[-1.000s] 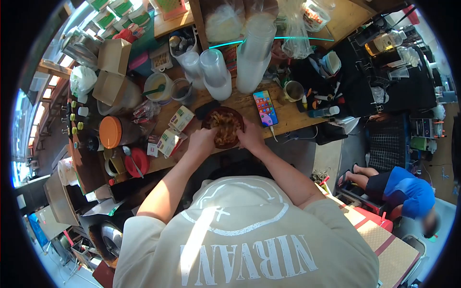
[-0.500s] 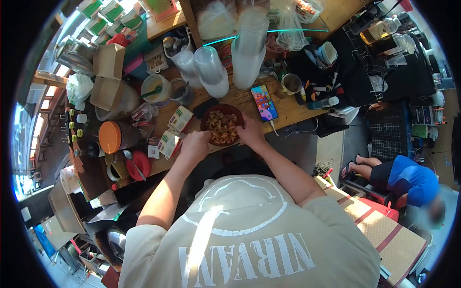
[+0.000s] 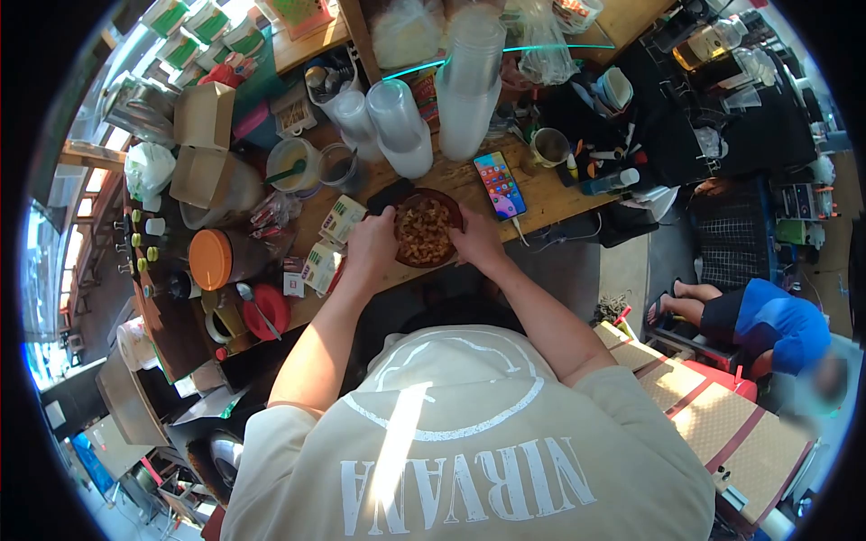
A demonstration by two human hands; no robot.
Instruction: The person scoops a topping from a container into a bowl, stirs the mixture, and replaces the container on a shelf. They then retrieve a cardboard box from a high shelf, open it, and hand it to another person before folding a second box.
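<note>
A dark reddish-brown bowl (image 3: 455, 209) sits near the front edge of the wooden table, filled with chopped brownish food pieces (image 3: 424, 231). On its left rim, my left hand (image 3: 371, 245) is closed, fingers curled over the edge. Gripping the opposite side is my right hand (image 3: 477, 238), its thumb at the rim and its other fingers partly hidden. Just right of the bowl lies a lit smartphone (image 3: 499, 186) with a white cable plugged in. Two small printed boxes (image 3: 342, 219) are left of my left hand.
Stacks of clear plastic cups (image 3: 466, 108) rise behind the bowl. An orange-lidded jar (image 3: 210, 259) and a red plate (image 3: 265, 312) with a utensil stand left. Open cardboard boxes (image 3: 200, 176) are farther back. At right, a person in blue (image 3: 780, 325) bends down.
The bowl has turned or tilted slightly between my hands. My left hand has shifted up along its left rim; my right hand stays on the other side.
</note>
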